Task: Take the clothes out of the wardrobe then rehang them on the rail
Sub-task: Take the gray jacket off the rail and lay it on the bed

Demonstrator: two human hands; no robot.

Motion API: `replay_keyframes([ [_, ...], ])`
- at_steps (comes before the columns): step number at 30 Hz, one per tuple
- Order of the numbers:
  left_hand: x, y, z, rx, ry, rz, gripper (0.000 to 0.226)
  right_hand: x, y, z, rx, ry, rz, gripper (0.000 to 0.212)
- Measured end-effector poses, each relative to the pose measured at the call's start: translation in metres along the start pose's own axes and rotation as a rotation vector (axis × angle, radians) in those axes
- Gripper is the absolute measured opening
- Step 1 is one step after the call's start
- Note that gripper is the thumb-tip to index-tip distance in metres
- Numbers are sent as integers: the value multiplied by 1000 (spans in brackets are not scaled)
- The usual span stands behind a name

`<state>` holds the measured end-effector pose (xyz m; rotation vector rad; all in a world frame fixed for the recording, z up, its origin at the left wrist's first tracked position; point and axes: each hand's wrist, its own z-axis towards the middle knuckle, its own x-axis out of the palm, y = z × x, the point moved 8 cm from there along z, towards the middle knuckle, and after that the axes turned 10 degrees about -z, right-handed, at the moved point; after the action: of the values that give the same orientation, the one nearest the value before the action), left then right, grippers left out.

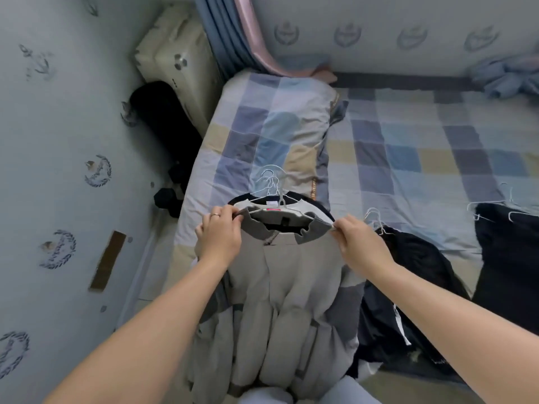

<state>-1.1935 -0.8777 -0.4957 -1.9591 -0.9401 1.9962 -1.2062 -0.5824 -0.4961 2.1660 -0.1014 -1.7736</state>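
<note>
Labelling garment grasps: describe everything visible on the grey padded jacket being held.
The grey padded jacket is puffy, quilted in lengthwise tubes, with darker grey side panels and a darker, knit-looking collar. It lies front up on other hung clothes on the bed, collar away from the person, seemingly on a white wire hanger. The left hand and right hand pinch its shoulder ends.

Both hands at the collar now: left hand (219, 237) and right hand (356, 243) pinch the grey jacket (280, 310), spread on the checked bed (408, 158), white hangers (269, 185) above.
</note>
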Motion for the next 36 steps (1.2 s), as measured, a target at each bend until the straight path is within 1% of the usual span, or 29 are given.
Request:
replay_keyframes([
  [3,34,29,32,-39,41,-53,20,42,-4,29,102,4,-20,19],
  [9,116,94,86,-92,102,-87,19,134,-14,93,201,41,-107,21],
  [12,161,124,113,-106,148,-70,19,180,-23,127,222,56,-120,22],
  [16,206,148,149,-93,171,-66,18,233,-32,169,199,97,-149,21],
  [18,221,153,164,-77,180,-74,19,252,-36,185,207,133,-154,25],
  [20,232,158,172,-82,197,-92,26,265,-40,194,222,173,-141,34],
  [23,239,161,165,-68,248,-86,40,271,-41,190,215,228,-140,52],
  [25,239,162,147,-76,305,-44,49,274,-40,175,229,302,-148,59],
  [30,219,141,90,-15,404,87,59,253,-27,125,143,391,-210,64],
  [33,197,120,54,-20,439,117,63,220,-18,94,104,392,-216,65],
  [36,169,95,25,-68,418,86,66,183,-13,66,95,380,-198,64],
])
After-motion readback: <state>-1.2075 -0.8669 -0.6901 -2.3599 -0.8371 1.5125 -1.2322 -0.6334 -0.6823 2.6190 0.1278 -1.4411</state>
